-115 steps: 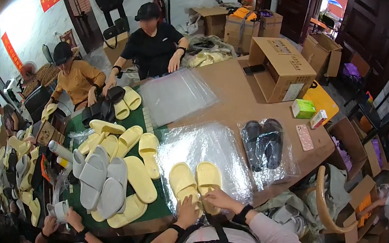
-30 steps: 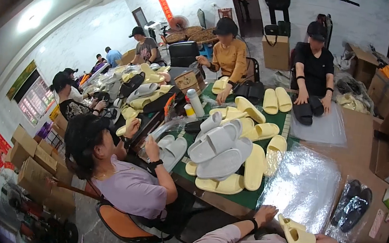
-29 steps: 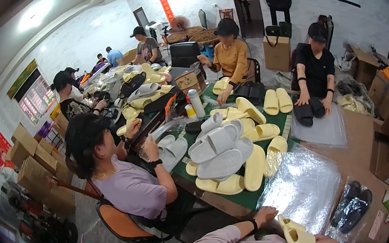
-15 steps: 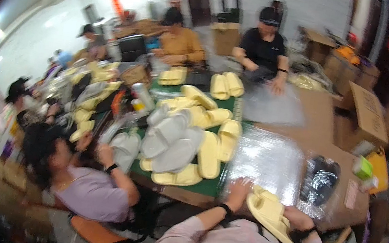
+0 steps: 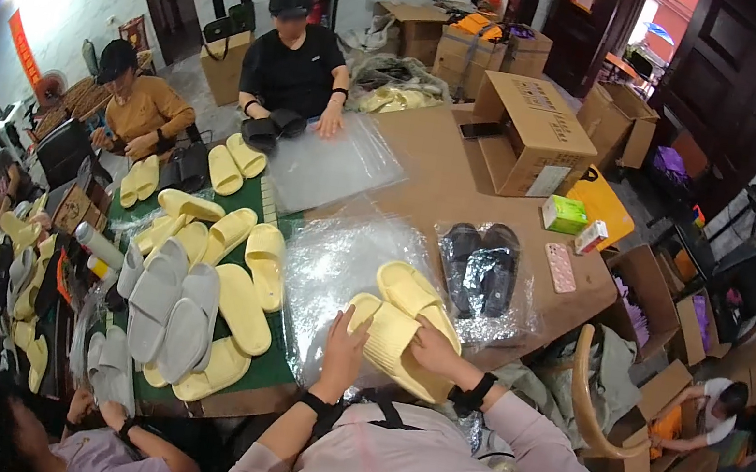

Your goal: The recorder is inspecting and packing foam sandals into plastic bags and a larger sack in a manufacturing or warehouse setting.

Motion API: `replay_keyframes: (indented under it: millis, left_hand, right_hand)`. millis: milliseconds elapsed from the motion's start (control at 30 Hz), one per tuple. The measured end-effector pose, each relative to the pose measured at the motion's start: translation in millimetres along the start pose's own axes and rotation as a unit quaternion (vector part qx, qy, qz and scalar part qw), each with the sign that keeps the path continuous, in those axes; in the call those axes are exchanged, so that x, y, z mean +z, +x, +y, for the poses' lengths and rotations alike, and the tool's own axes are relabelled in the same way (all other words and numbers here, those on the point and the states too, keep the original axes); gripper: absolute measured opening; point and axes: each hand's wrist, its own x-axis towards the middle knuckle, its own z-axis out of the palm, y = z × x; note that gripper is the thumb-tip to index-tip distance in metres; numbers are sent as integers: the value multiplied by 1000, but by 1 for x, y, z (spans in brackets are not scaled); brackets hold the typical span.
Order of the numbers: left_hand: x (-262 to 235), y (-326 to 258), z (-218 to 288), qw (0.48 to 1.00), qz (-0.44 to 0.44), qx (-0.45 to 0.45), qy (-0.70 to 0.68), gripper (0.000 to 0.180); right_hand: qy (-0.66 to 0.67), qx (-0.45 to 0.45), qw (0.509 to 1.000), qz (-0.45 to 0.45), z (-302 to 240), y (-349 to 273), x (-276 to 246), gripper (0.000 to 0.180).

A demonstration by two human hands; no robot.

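Observation:
A pair of pale yellow slippers is held up over the near edge of the table, one slipper partly overlapping the other. My left hand grips the pair's left side, near the front slipper's end. On the right, my right hand is closed around the front slipper, its fingers partly hidden by it. Under and beyond the slippers lies a stack of clear plastic bags. Just to the right, a pair of black slippers rests in a clear bag.
Loose yellow slippers and grey slippers are heaped on the green mat to my left. Across the table a person in black touches black slippers and plastic bags. An open carton, a green box and a phone occupy the right side.
My view has swung to the right, so the table and people sit farther left. Both hands keep hold of the yellow slippers, whose second slipper now shows more plainly behind the first.

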Motion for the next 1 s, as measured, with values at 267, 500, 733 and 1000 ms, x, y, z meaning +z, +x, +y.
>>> replay_keyframes:
  millis: [267, 500, 733, 1000]
  left_hand:
    - [-20, 3, 26, 977, -165, 74, -111, 35]
    - [-43, 11, 64, 894, -361, 86, -253, 34]
    - [-49, 14, 69, 901, -340, -27, -267, 36]
    - [-41, -6, 29, 913, -341, -125, -187, 37]
  right_hand:
    - [-84, -19, 990, 110, -26, 21, 10, 18]
    - [-76, 112, 975, 176, -25, 60, 16, 21]
    - [-262, -4, 911, 318, 13, 69, -31, 23]
    - [-474, 94, 837, 255, 57, 89, -140, 24]
